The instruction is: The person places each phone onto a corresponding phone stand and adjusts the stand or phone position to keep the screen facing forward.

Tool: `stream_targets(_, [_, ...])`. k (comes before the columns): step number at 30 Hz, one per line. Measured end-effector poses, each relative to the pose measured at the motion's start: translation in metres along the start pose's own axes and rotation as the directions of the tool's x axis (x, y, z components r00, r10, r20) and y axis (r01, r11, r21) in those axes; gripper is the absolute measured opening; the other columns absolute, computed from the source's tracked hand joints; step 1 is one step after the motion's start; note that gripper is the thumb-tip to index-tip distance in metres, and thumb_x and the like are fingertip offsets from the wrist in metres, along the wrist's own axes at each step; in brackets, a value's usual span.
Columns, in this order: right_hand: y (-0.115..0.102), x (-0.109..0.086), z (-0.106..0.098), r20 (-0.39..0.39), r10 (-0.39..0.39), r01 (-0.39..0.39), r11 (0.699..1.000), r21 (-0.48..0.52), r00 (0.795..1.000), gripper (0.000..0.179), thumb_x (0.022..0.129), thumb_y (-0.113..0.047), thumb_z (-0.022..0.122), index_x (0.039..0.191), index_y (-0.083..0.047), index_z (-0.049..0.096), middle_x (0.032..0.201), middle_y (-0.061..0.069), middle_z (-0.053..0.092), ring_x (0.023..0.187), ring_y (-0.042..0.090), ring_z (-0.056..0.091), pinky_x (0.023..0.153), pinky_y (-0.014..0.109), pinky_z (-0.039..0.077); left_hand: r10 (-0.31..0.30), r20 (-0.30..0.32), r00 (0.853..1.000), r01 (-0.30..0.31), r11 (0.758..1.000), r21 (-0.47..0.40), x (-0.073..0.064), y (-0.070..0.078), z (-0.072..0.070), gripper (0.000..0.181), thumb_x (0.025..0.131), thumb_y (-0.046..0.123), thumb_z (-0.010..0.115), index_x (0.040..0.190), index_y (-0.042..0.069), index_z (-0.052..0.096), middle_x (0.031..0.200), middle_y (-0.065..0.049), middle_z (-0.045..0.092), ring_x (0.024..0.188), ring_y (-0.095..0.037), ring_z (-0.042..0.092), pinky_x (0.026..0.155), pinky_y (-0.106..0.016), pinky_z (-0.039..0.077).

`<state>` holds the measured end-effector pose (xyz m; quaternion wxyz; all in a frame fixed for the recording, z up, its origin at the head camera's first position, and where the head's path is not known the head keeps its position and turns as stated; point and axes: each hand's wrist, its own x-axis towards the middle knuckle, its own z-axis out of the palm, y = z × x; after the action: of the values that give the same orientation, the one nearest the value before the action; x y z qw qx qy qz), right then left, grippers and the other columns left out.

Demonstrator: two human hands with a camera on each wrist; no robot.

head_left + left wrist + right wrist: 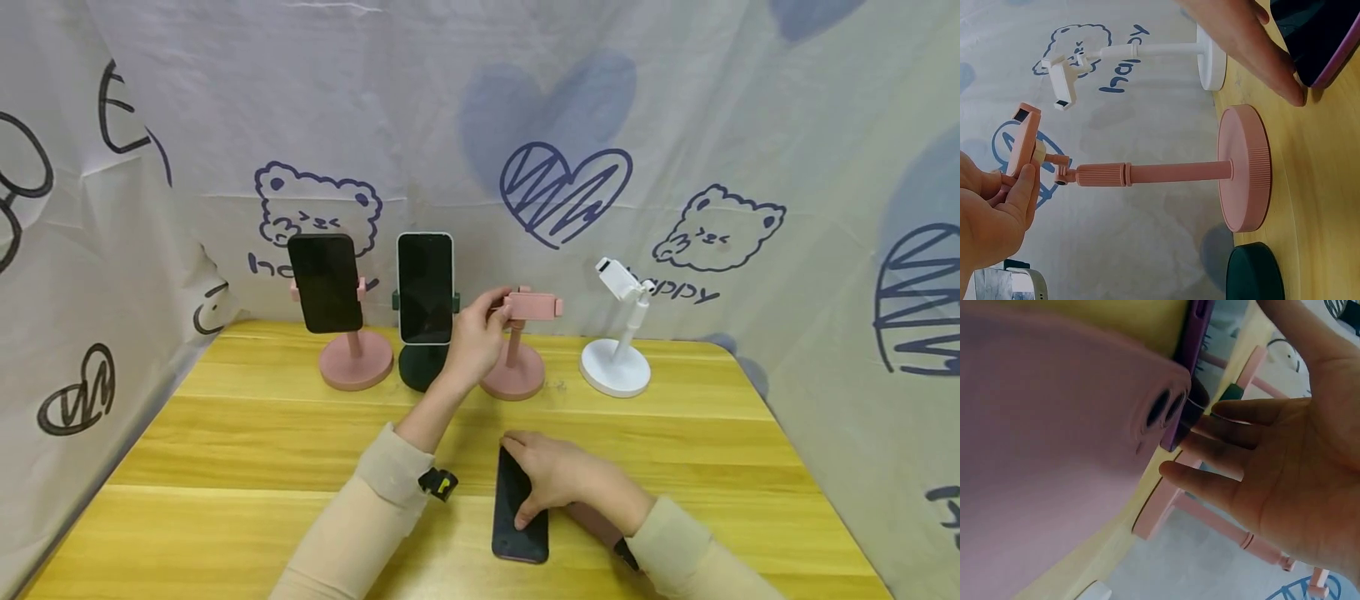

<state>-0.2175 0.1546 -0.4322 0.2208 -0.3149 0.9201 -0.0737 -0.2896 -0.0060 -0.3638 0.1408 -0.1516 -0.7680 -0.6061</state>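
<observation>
My left hand (476, 337) pinches the clamp (534, 307) at the top of a pink phone stand (1179, 173) from its left side. The clamp holds no phone. On the table before me, my right hand (555, 471) spans a dark phone (510, 500) with a purple edge, lying screen up. Its thumb touches the screen and its fingertips are at the far edge; the right wrist view shows the fingers fairly straight. Under the right wrist lies a pink-backed phone (1054, 444), camera side up and partly hidden by the arm in the head view.
At the back left, a pink stand (356, 360) bears a black phone (326, 283). Beside it a dark green stand (415, 367) bears a white-framed phone (426, 287). A white stand (615, 367) without a phone is at right. A printed cloth (450, 158) hangs behind the wooden table (262, 450).
</observation>
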Motion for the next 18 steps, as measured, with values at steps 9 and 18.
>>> stream_targets(9, [-0.0079, 0.0011, 0.001, -0.071, -0.004, -0.002, 0.996, -0.084, 0.997, 0.114, 0.063, -0.049, 0.099, 0.154, -0.003, 0.047, 0.145, 0.014, 0.056, 0.126, 0.027, 0.06, 0.101, 0.042, 0.054, -0.005, -0.002, 1.0, 0.005, 1.0, -0.001, 0.0001, 0.0003, 0.0007, 0.037, 0.109, 0.006, 0.05, 0.144, -0.006, 0.055, 0.131, -0.023, 0.065, 0.117, -0.032, 0.069, 0.1, -0.038, 0.057])
stream_targets(18, [-0.0019, 0.0087, -0.0035, -0.13, -0.031, 0.028, 0.999, -0.023, 0.991, 0.105, 0.062, -0.047, 0.101, 0.147, -0.006, 0.056, 0.129, 0.007, 0.057, 0.104, 0.018, 0.061, 0.088, 0.035, 0.056, -0.003, -0.005, 1.0, 0.003, 1.0, -0.003, -0.0002, -0.0004, 0.0004, 0.036, 0.109, 0.006, 0.051, 0.143, -0.004, 0.056, 0.131, -0.023, 0.065, 0.115, -0.032, 0.07, 0.098, -0.038, 0.058])
